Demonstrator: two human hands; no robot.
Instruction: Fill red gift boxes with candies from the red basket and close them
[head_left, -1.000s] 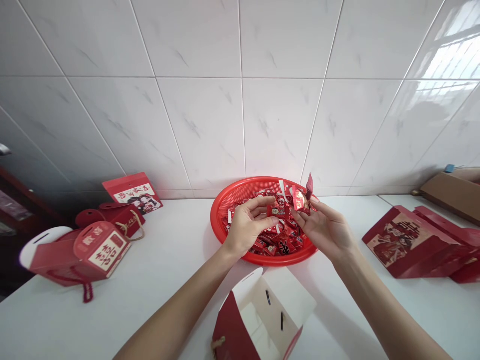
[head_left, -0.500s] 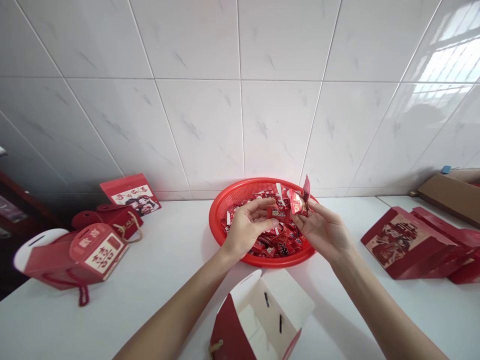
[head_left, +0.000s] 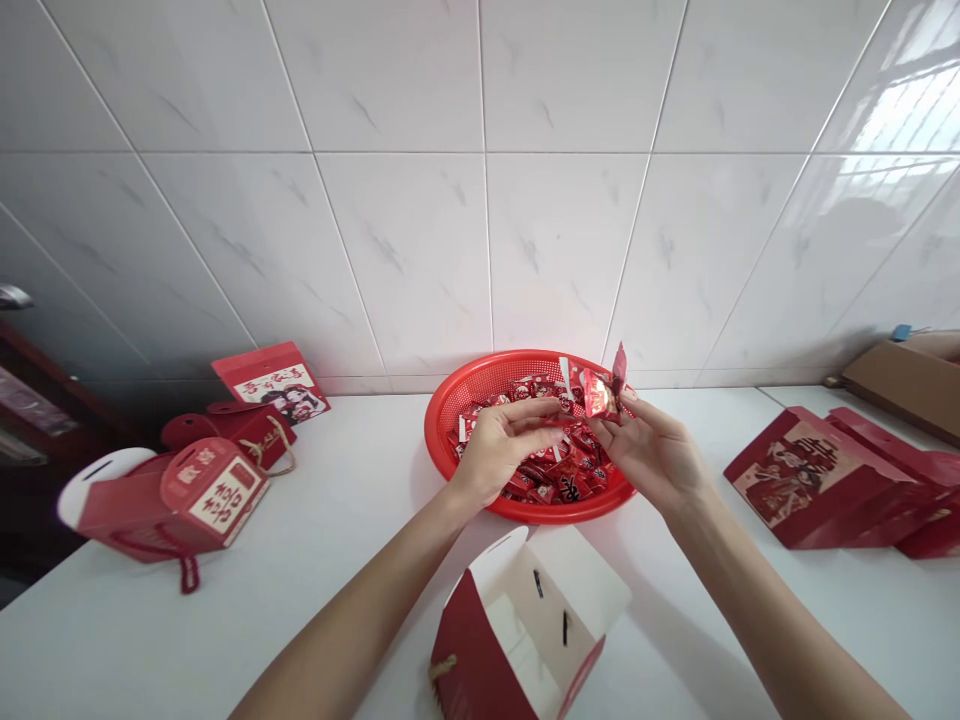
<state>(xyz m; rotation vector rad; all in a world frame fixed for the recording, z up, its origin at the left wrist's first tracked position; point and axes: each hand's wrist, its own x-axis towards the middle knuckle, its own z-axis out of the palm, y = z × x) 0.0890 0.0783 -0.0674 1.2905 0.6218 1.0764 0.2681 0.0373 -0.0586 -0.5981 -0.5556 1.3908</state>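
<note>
- Right grip (head_left: 660,452), palm turned up, holds a shiny wrapped sweet (head_left: 599,395) at its fingertips, above the right part of a red colander (head_left: 434,420).
- That sweet lies aslant: its long axis climbs from the gold-marked body to a crimped end, which points up towards the wall and slightly right.
- Just left of it, a red packet (head_left: 573,381) tilts with its white end up and to the left.
- Left grip (head_left: 499,445) faces it across the colander, thumb and forefinger nearly together; whether they pinch anything I cannot tell.
- Below both grips, a heap of red-wrapped sweets (head_left: 551,478) fills the colander.
- Nearer the wearer, between the forearms, an open box (head_left: 476,650) stands on the white desk (head_left: 360,500), flaps spread; the colander's near rim comes between it and the grips.
- Well left of the left grip sit a handled red box (head_left: 172,500), a darker box (head_left: 259,435) and a printed panel (head_left: 274,385).
- Well right of the right grip stand printed red boxes (head_left: 814,480), with a brown carton (head_left: 907,388) behind.
</note>
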